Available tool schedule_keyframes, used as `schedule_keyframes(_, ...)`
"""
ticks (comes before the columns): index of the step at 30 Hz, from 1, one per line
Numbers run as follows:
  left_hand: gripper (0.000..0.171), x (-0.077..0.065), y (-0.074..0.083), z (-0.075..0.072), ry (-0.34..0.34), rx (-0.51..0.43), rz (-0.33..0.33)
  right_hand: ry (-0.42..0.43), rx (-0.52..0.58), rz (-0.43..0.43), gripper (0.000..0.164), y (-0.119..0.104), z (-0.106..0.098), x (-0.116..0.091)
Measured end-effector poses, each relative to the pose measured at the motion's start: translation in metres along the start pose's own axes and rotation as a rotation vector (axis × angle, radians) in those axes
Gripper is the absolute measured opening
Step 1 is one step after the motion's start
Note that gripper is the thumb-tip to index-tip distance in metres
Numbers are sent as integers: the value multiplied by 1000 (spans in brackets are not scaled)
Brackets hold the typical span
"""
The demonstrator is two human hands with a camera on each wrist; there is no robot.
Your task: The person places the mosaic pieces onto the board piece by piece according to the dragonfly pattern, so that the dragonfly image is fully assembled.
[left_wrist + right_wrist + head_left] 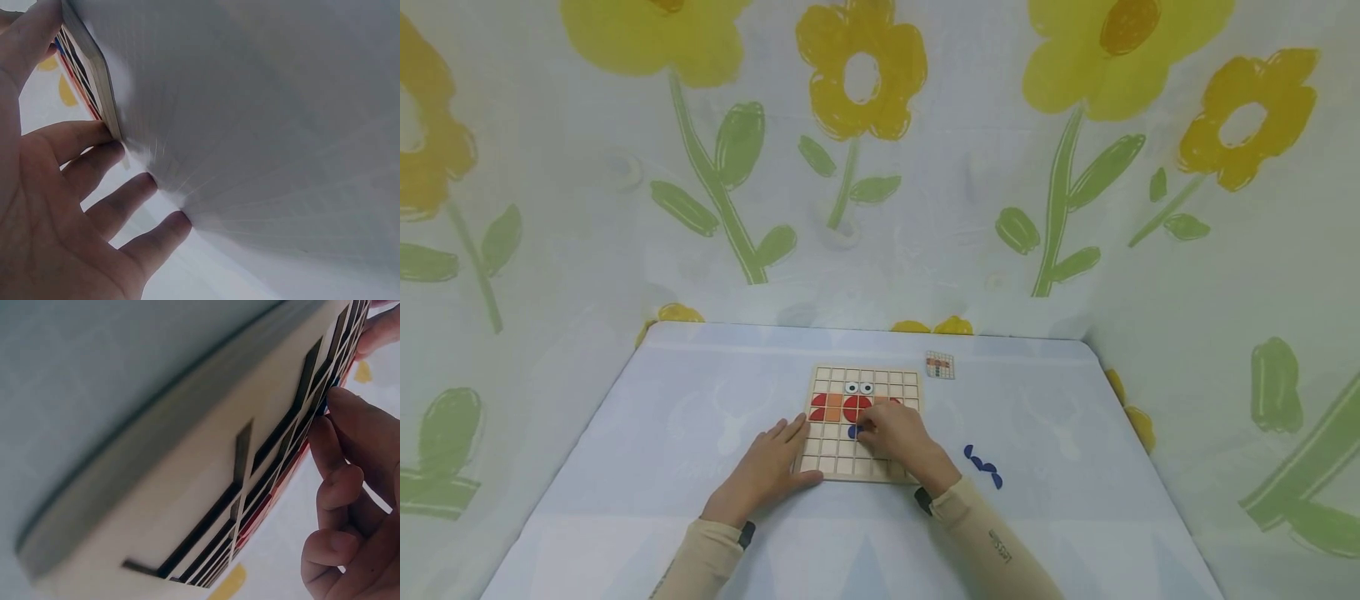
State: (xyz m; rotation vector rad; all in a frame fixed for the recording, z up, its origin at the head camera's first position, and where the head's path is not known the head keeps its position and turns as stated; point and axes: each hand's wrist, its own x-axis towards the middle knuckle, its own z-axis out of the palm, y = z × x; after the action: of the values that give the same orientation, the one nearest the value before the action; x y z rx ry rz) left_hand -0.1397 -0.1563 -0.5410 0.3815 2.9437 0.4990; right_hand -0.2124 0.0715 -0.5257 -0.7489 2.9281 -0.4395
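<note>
A square wooden grid board lies on the table. On it are two eye pieces, a red circle below them, and orange pieces and red rounded pieces to the sides. My left hand rests with spread fingers at the board's left edge and front left corner. Thumb and forefinger of my right hand pinch a small blue piece at the grid, just below the red circle. This hand covers part of the board's right half.
Several dark blue half-round pieces lie in a slanting row on the table, right of the board. A small pattern card sits behind the board's right corner. Flower-printed cloth encloses the table at the back and sides.
</note>
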Motion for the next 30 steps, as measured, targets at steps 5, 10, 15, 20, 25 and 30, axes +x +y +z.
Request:
schedule_keyframes(5, 95, 0, 1, -1, 1, 4, -4, -3, -5, 8, 23, -1, 1, 1)
schedule_keyframes(10, 95, -1, 2, -3, -7, 4, -8, -8, -1, 18, 23, -1, 1, 2)
schedule_keyframes(15, 95, -2, 2, -3, -4, 5, -5, -11, 21, 27, 26, -2, -2, 0)
schedule_keyframes(20, 95, -1, 2, -3, 1, 2, -6, 48, 56, 31, 25, 1, -10, -10)
schedule_keyframes(25, 95, -2, 4, -4, -1, -20, -7, 152, 79, 28, 28, 13, -24, -28)
schedule_keyframes(30, 95, -2, 4, -3, -3, -15, -10, 280, 67, 26, 31, 37, -36, -50)
